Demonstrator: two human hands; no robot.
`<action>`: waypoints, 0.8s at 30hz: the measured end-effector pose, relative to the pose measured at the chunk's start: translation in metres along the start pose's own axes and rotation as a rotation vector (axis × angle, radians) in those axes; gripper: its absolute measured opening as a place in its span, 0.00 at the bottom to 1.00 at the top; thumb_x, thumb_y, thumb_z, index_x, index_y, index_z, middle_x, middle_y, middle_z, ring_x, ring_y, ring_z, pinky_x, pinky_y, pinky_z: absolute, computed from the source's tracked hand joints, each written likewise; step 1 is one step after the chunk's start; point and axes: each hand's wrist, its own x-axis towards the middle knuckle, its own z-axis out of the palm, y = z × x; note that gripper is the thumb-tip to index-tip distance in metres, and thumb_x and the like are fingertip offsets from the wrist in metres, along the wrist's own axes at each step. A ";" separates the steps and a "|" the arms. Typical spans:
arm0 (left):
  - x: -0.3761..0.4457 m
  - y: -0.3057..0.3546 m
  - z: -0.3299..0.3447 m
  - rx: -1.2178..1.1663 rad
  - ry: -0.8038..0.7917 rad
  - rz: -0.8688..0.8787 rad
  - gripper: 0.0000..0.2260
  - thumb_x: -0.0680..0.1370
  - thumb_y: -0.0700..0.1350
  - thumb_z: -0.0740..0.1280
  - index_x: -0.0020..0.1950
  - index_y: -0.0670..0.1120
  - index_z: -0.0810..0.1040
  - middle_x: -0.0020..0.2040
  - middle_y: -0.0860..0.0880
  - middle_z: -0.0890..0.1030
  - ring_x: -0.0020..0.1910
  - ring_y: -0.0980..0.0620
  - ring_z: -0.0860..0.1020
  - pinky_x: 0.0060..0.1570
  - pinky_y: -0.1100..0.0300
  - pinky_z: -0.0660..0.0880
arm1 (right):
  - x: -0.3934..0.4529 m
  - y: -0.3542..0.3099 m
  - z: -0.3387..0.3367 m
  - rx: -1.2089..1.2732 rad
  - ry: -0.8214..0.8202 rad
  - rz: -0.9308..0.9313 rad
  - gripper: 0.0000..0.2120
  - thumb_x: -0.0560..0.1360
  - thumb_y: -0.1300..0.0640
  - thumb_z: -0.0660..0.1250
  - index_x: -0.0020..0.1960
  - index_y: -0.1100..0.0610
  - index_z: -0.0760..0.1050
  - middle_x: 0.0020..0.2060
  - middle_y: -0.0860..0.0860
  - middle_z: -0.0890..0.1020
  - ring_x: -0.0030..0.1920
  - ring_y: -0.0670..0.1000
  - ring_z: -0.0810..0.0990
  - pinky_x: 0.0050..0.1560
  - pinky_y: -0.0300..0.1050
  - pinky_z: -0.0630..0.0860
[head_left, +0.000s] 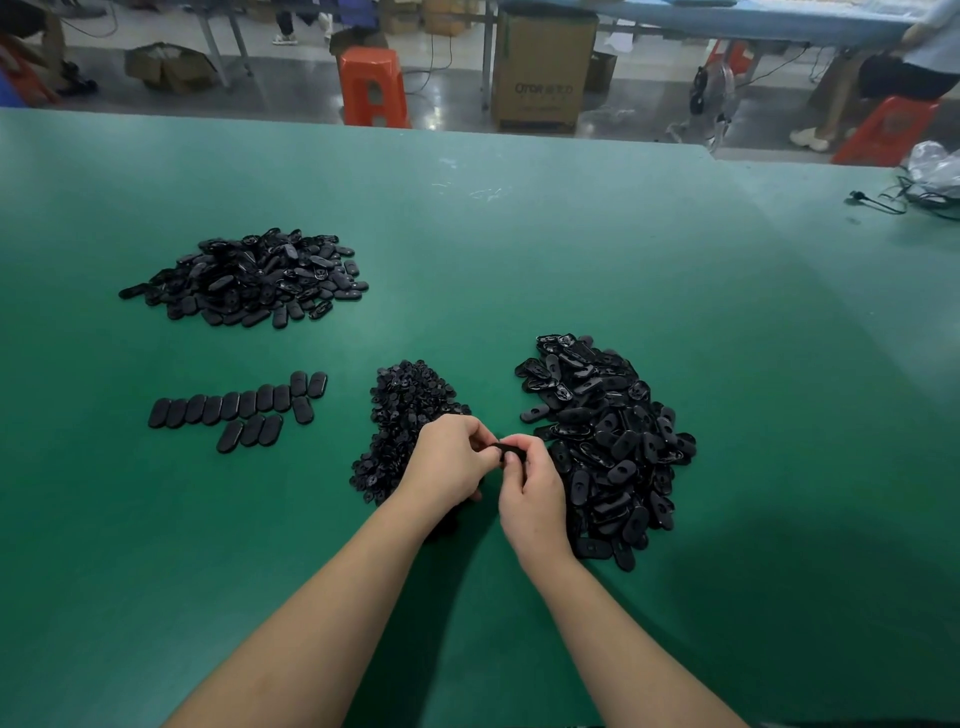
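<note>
Both my hands meet over the green table (519, 249), between two heaps of black parts. My left hand (447, 460) and my right hand (532, 491) pinch one small black oval part (510, 449) between their fingertips. A heap of tiny black pieces (402, 410) lies under and beyond my left hand. To the right of my right hand is a larger heap of black oval shells (608, 447). Most of the held part is hidden by my fingers.
A third heap of black oval parts (249, 278) lies at the far left. Nearer, a row of oval parts (239, 408) is laid side by side. Black cables and a plastic bag (930, 179) sit at the far right edge. Orange stools, boxes and people stand beyond the table.
</note>
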 end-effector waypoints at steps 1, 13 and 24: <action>0.001 0.000 0.000 -0.006 -0.006 -0.005 0.04 0.77 0.43 0.71 0.42 0.49 0.81 0.40 0.51 0.83 0.24 0.50 0.81 0.21 0.66 0.70 | 0.000 0.000 0.000 0.005 0.001 0.002 0.08 0.82 0.64 0.60 0.57 0.58 0.76 0.51 0.52 0.82 0.53 0.53 0.79 0.57 0.53 0.76; 0.003 -0.001 -0.003 0.049 -0.021 -0.003 0.06 0.77 0.44 0.71 0.41 0.51 0.79 0.40 0.51 0.83 0.23 0.52 0.81 0.19 0.67 0.68 | 0.000 0.002 0.001 -0.017 -0.016 -0.026 0.08 0.82 0.64 0.60 0.57 0.57 0.76 0.51 0.51 0.82 0.53 0.52 0.79 0.57 0.51 0.76; -0.001 -0.001 -0.002 0.022 -0.003 0.034 0.06 0.78 0.43 0.70 0.41 0.50 0.81 0.38 0.51 0.82 0.23 0.51 0.81 0.22 0.66 0.71 | 0.001 0.003 0.000 0.030 -0.015 -0.002 0.06 0.82 0.62 0.61 0.55 0.56 0.76 0.50 0.50 0.82 0.52 0.52 0.80 0.56 0.54 0.77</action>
